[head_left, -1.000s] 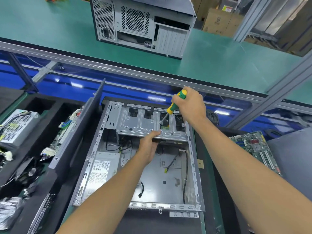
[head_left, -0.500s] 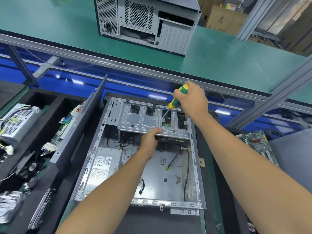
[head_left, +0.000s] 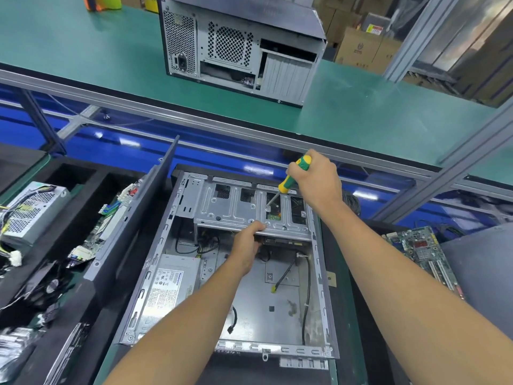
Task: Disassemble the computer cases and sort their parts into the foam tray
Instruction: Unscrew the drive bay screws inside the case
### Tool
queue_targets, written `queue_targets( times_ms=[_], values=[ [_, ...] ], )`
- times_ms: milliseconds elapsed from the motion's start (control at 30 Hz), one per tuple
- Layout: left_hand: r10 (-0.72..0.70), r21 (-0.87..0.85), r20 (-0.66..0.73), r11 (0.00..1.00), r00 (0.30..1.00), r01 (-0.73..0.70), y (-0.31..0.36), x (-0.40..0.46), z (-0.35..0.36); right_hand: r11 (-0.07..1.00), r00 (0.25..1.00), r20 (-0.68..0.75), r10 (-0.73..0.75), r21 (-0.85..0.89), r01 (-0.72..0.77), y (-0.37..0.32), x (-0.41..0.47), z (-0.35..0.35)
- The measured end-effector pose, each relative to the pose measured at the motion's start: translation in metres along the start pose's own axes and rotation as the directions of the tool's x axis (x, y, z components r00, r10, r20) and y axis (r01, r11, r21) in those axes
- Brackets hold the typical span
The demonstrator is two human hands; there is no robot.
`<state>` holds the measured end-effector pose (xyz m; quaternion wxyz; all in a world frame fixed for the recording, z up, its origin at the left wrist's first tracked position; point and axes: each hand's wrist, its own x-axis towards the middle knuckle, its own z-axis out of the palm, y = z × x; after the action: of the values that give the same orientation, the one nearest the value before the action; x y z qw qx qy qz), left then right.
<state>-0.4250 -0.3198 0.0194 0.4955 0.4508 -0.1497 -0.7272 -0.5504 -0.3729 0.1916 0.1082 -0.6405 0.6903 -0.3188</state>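
right hand (head_left: 316, 182) has its fingers wrapped tight round the green and yellow screwdriver (head_left: 294, 176), fist closed on the handle. the shaft runs down and to the left from the fist, and the tip lands on a screw (head_left: 268, 208) in the drive cage (head_left: 236, 207). so the thing that matters here is that the screw sits below and left of the right fingers, right along the tool's long axis, and the driver is tilted, not straight up. my guess is it has to stay lined up with the screw head or it'll cam out.

left hand (head_left: 247, 243) is the nearer one to the cage's front lip: fingers curled over that edge, thumb side underneath as far as i can tell, gripping it to steady it.

the cage itself is a bare stamped steel plate with ribs and square cutouts, spanning the far end of the open computer case (head_left: 322, 273), which lies flat on the table. a green board peeks through one cutout just beside the screw. a power supply (head_left: 169, 287) with a white label sits in the near left of the case, loose black cables lying on the floor of it.

foam tray (head_left: 91, 173) is off to the left with a silver psu and boards already in it. another case (head_left: 241, 43) stands on the green conveyor beyond.
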Motion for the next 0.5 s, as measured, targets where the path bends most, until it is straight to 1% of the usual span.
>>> queue_targets(
  times_ms=[500],
  values=[
    [-0.005,0.038,0.030,0.999,1.000,0.003,-0.0001,0.0021,-0.0019,0.999,1.000,0.009,-0.023,-0.045,0.024,-0.0033,-0.0005,0.0007]
  ],
)
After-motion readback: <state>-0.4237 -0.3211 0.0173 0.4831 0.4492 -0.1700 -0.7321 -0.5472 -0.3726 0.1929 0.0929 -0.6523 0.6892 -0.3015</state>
